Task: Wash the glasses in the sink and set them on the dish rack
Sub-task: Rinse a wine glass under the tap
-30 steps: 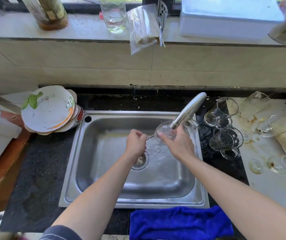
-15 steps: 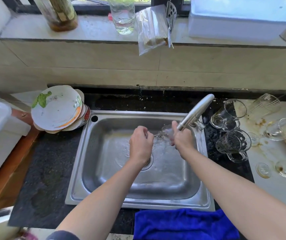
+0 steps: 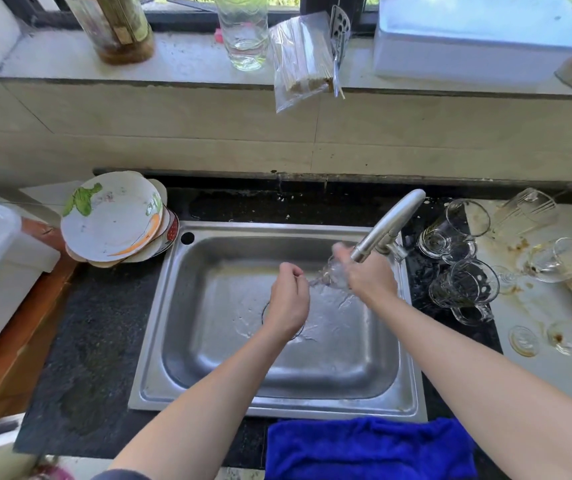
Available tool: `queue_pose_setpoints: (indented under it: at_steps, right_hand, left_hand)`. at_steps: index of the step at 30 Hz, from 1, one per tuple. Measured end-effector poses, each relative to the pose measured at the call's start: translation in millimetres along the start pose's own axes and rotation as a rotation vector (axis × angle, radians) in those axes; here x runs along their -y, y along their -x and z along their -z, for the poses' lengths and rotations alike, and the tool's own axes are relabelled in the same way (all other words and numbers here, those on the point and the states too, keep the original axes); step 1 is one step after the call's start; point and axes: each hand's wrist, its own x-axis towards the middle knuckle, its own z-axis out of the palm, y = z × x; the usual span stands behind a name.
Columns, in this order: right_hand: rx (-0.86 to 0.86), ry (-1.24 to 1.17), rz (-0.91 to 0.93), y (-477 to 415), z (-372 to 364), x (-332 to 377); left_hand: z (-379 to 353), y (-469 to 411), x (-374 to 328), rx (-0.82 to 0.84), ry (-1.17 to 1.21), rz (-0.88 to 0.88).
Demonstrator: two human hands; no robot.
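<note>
1 glass (image 3: 331,273) in hand, clear, blurred by running water. Position: over the sink (image 3: 191,341), toward 2 o'clock in the basin, just under the spout of the faucet (image 3: 388,225) (1 faucet). Long axis tilted, running 8 o'clock to 2 o'clock; narrow end toward 8, wider body toward 2. Which way the mouth faces: cannot tell.

On the right hand (image 3: 369,277), the fingers (image 3: 343,254) wrap over the wide part, grasping it. On the left hand (image 3: 288,299), the fingers (image 3: 293,271) are curled in at the narrow end; whether they pinch it, cannot tell.

On the bench (image 3: 104,341), 3 o'clock of the sink: 2 handled glass mugs (image 3: 457,230) on their sides, 1 ribbed tumbler (image 3: 523,206), at least 2 more stained glasses (image 3: 561,259) beyond. At 10 o'clock: 1 stack of plates (image 3: 111,220), top one printed with a carrot. At 6 o'clock: 1 blue cloth (image 3: 364,448).
</note>
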Motion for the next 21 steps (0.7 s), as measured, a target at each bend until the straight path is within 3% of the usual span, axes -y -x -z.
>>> queue_pose_setpoints:
  at_steps: [2,6,10,15,18,21]
  right_hand:
    - [-0.050,0.146,0.002,-1,2,2]
    - [0.032,0.291,0.267,18,-12,6]
    - [0.081,0.078,-0.028,-6,8,-4]
    - [0.170,0.166,0.279,10,-2,7]
    - [0.218,0.085,0.073,-1,11,7]
    - [0.275,0.097,0.178,4,8,12]
  left_hand:
    - [-2,6,-4,-0.057,-0.033,-0.076]
    - [-4,3,-3,-0.134,-0.013,-0.145]
    - [0,2,-1,-0.150,-0.015,-0.171]
    - [1,0,-2,-0.146,-0.029,-0.235]
    - [-1,2,-3,-0.137,-0.044,-0.296]
    - [2,0,-1,-0.141,-0.046,-0.298]
